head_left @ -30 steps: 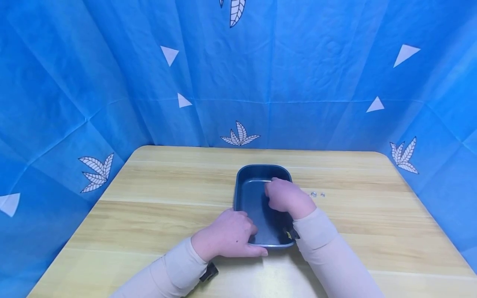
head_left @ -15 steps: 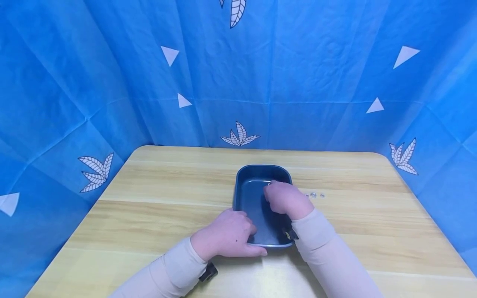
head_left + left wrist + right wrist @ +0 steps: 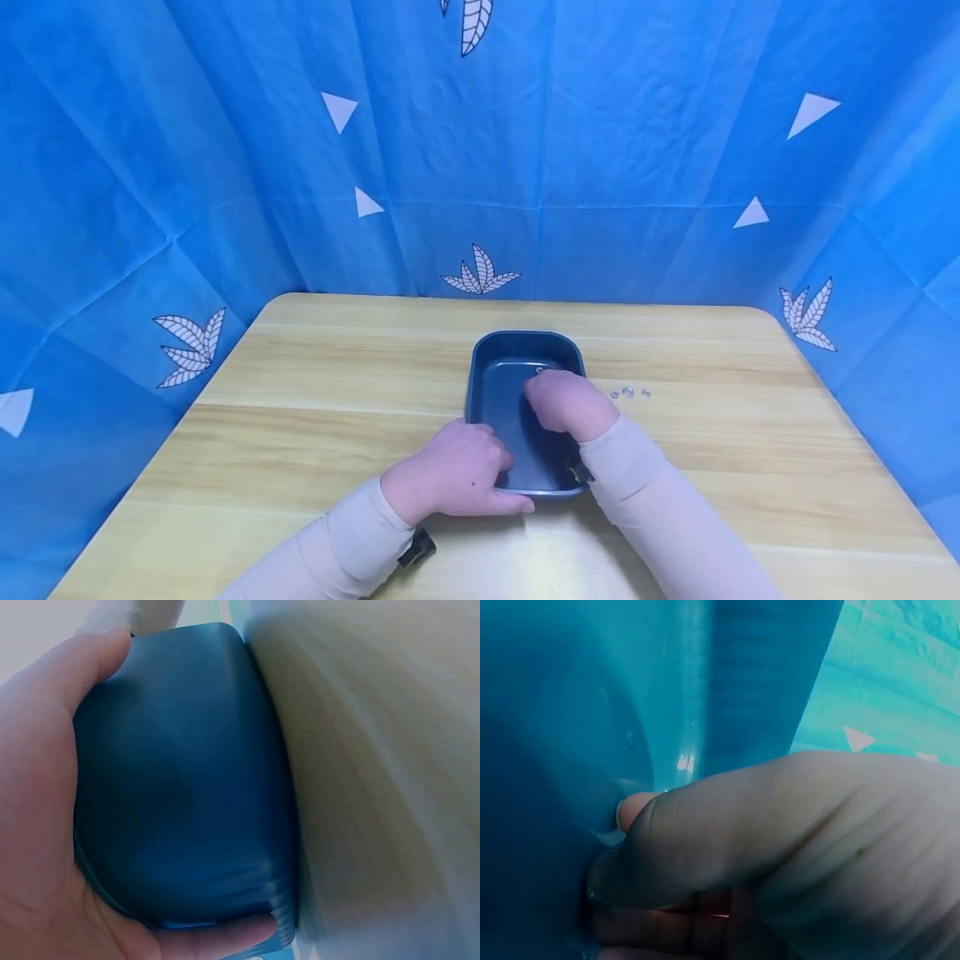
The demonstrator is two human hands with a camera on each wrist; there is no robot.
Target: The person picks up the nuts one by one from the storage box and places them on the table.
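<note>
While the left hand [image 3: 461, 475] holds the near left corner of the blue pan [image 3: 501, 408], the right hand [image 3: 570, 404] is down inside it, over toward the right side, as the head view shows. The pan sits on the desk [image 3: 315, 433], and its long way runs from the person toward the blue curtain [image 3: 480, 167]. A small shiny bit [image 3: 540, 369] is in the pan, just past the right hand on the far side. Three clear bits [image 3: 628, 392] lie in a row on the desk, to the right of the pan and near it. The right hand is much closer to all of these bits than the left hand is.

From the left wrist, the left hand wraps round the pan's corner, with the thumb on one side and a finger along the other, so it grips the pan.

From the right wrist, the thumb and fingers are bent close together, with their tips low in the pan. A shiny speck [image 3: 609, 837] shows by the fingertips, but it is too blurry to tell if the hand pinches it.
</note>
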